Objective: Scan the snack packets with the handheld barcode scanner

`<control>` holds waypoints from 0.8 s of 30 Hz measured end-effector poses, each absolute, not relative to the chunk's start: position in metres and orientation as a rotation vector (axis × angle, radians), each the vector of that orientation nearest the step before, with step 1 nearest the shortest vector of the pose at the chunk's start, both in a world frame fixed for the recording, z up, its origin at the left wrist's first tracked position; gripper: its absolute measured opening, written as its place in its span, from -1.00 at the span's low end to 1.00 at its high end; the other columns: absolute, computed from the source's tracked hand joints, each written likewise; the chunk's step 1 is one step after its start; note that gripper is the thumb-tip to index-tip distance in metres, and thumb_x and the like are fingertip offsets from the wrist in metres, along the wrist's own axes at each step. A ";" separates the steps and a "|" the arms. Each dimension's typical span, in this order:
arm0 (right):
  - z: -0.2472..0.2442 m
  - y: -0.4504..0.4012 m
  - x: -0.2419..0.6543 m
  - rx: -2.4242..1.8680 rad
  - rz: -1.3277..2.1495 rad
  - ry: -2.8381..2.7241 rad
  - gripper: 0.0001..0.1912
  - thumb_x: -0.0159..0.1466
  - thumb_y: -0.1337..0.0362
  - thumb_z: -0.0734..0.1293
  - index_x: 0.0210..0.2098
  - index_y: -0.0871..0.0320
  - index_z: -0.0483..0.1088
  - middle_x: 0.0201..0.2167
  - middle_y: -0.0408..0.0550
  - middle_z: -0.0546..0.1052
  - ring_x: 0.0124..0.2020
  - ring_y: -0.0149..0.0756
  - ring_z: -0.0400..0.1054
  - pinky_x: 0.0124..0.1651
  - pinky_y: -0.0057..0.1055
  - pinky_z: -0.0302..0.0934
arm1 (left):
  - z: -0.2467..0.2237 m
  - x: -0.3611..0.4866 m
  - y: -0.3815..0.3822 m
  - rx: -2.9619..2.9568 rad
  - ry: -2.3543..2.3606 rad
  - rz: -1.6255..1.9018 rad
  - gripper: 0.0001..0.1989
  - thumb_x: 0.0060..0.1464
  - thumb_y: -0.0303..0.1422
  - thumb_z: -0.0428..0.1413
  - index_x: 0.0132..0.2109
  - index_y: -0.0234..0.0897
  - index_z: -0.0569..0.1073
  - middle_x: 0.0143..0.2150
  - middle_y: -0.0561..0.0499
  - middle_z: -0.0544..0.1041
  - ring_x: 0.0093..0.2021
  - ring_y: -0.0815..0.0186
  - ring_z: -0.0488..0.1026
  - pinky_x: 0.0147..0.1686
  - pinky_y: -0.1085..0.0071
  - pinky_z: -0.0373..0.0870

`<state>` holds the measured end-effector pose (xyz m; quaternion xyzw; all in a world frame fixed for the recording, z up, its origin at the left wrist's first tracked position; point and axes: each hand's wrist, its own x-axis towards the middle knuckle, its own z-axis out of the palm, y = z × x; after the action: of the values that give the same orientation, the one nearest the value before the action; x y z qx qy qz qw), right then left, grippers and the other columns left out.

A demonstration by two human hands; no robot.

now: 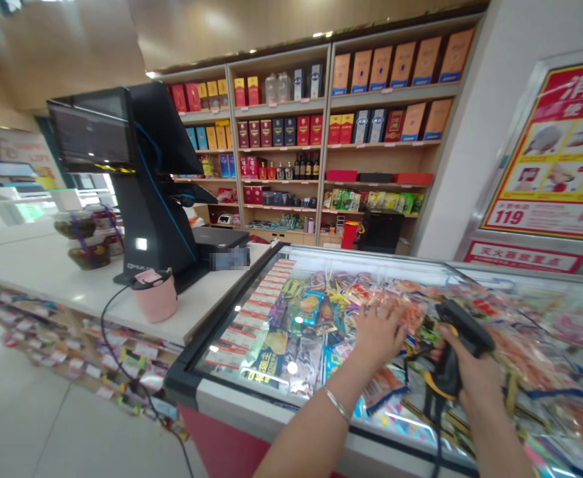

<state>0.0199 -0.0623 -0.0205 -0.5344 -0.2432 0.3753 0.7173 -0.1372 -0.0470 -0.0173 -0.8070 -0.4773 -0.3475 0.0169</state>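
My right hand (483,382) is wrapped around the grip of a black and yellow barcode scanner (463,328), whose cord hangs down toward me. Beside it, my left hand (382,328) lies palm down with its fingers stretched out over the glass top of a chest freezer (236,397). A metal bangle (338,403) circles the left wrist. Under the glass are many colourful ice cream packets (311,305). Whether a thin package lies under my left fingers, I cannot tell.
On the white counter (17,255) at left stand a black checkout terminal (159,212), a pink cup (155,295) and stacked jars (87,239). A black cable (122,365) hangs off its edge. Shelves (329,126) with boxed bottles line the back; a red poster (553,153) hangs right.
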 end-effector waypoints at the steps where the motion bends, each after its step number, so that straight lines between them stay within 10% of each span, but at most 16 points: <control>1: -0.020 -0.062 0.020 -1.180 0.823 -0.540 -0.44 -0.36 0.15 0.60 -0.41 0.24 0.41 -0.69 -0.14 0.43 -0.74 -0.29 0.28 -0.71 -0.39 0.25 | -0.017 -0.137 -0.047 -2.511 -1.487 -1.072 -0.50 0.26 -0.11 -0.24 0.31 0.03 0.10 0.32 0.06 0.21 0.26 0.09 0.15 0.22 -0.06 0.07; 15: -0.012 -0.071 0.015 -1.140 0.824 -0.588 -0.50 -0.24 0.08 0.56 -0.43 0.22 0.37 -0.70 -0.16 0.42 -0.70 -0.30 0.31 -0.66 -0.42 0.24 | -0.014 -0.135 -0.043 -2.491 -1.432 -1.072 -0.53 0.26 -0.18 -0.17 0.29 0.07 0.13 0.34 0.00 0.15 0.26 0.09 0.17 0.19 -0.02 0.10; 20: -0.013 -0.072 0.015 -1.126 0.836 -0.596 -0.50 -0.23 0.06 0.56 -0.43 0.23 0.37 -0.70 -0.13 0.43 -0.67 -0.25 0.34 -0.65 -0.40 0.24 | -0.011 -0.144 -0.036 -2.382 -1.576 -1.380 -0.45 0.26 -0.20 -0.17 0.34 -0.19 0.02 0.32 -0.17 0.17 0.27 0.14 0.18 0.20 0.11 0.13; 24: -0.012 -0.073 0.014 -1.084 0.867 -0.585 -0.50 -0.24 0.09 0.57 -0.42 0.22 0.37 -0.70 -0.15 0.42 -0.66 -0.24 0.35 -0.63 -0.39 0.26 | -0.012 -0.158 -0.021 -2.243 -1.820 -1.567 -0.56 0.27 -0.26 -0.23 0.17 -0.31 0.30 0.12 -0.20 0.42 0.11 0.16 0.37 0.10 0.20 0.25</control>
<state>0.0143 -0.0733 -0.0118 -0.4922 -0.2658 0.3938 0.7294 -0.1581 -0.0214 -0.0123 -0.6808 -0.5524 -0.4756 -0.0721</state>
